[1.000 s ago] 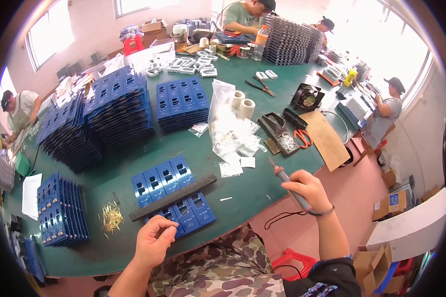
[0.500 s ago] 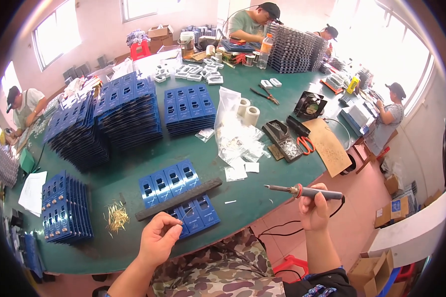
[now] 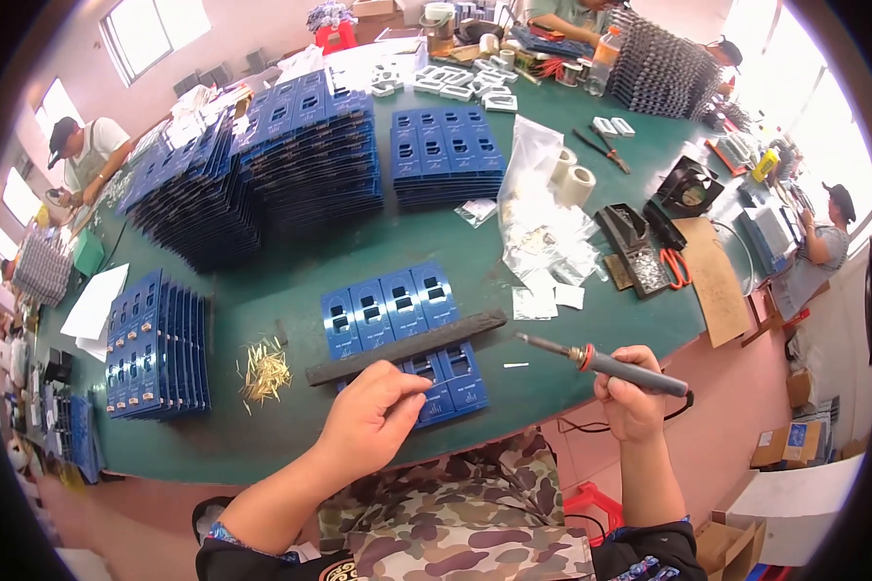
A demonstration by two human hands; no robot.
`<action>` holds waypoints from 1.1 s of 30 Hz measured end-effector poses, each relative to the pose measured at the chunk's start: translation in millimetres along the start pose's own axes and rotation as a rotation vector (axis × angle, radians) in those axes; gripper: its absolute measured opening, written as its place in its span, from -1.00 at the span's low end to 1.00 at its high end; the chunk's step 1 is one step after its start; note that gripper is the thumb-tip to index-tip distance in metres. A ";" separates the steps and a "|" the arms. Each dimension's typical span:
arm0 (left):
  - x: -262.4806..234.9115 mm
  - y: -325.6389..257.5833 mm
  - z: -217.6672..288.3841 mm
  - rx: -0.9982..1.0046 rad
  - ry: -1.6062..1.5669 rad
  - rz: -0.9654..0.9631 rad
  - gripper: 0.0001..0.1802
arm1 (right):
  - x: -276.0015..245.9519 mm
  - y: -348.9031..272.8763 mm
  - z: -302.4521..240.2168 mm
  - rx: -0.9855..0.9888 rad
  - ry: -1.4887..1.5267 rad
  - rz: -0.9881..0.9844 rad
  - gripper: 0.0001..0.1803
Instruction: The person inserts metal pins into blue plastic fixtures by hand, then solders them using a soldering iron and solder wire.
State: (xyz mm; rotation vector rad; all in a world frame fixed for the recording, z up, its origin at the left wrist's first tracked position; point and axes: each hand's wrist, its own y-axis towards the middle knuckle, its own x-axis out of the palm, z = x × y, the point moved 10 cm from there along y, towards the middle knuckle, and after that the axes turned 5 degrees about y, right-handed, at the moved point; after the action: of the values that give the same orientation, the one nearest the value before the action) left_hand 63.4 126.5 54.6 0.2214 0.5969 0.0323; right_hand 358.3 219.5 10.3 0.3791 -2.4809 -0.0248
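Observation:
My right hand (image 3: 628,399) grips a soldering iron (image 3: 610,365) with a dark handle, its metal tip pointing left over the front edge of the green table (image 3: 358,242). My left hand (image 3: 375,414) has its fingers curled and rests on the near row of small blue boards (image 3: 446,382). A long dark bar (image 3: 407,346) lies across those boards, with a second row of blue boards (image 3: 388,305) behind it. A small pile of thin gold pins (image 3: 262,368) lies to the left of the bar.
Tall stacks of blue boards (image 3: 262,155) fill the middle and left of the table. Clear plastic bags (image 3: 543,223), tape rolls (image 3: 572,179), red-handled cutters (image 3: 673,266) and a cardboard sheet (image 3: 712,281) lie at the right. Other people work around the table's far sides.
My left hand moved forward onto the near blue boards. My right hand swung the soldering iron from upright to nearly level, tip pointing left, and brought it closer to the boards.

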 end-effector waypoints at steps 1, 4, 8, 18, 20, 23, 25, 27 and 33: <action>-1.4 1.1 6.2 0.059 0.058 0.035 -0.80 | 2.5 0.6 0.6 -0.021 -0.049 -0.035 -0.69; 2.1 6.9 9.1 0.064 0.181 0.044 -0.79 | 5.9 7.7 11.3 -0.016 -0.119 -0.062 -0.73; 9.6 10.5 10.2 0.131 0.271 0.023 -0.76 | 22.7 20.7 17.5 -0.093 -0.189 -0.102 -0.76; 19.7 12.4 12.7 0.199 0.341 -0.007 -0.69 | 24.0 18.8 29.4 -0.085 -0.331 -0.172 -0.77; 19.4 12.6 11.6 0.196 0.351 -0.004 -0.69 | 26.3 19.2 28.2 -0.092 -0.357 -0.194 -0.75; 18.9 13.1 12.5 0.209 0.345 0.006 -0.69 | 27.5 19.2 29.7 -0.089 -0.341 -0.198 -0.74; 21.1 13.1 10.1 0.185 0.355 -0.023 -0.68 | 27.5 19.3 29.9 -0.087 -0.360 -0.203 -0.74; 20.6 13.0 9.9 0.184 0.353 -0.024 -0.68 | 27.9 19.3 30.6 -0.086 -0.380 -0.208 -0.74; 22.5 14.3 10.6 0.186 0.365 -0.036 -0.68 | 28.5 19.6 30.5 -0.070 -0.351 -0.205 -0.75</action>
State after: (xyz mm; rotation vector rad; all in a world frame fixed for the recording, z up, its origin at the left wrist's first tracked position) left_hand 88.5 140.5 53.7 0.3900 0.9693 -0.0191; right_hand 313.4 228.3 4.3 0.6453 -2.7633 -0.2839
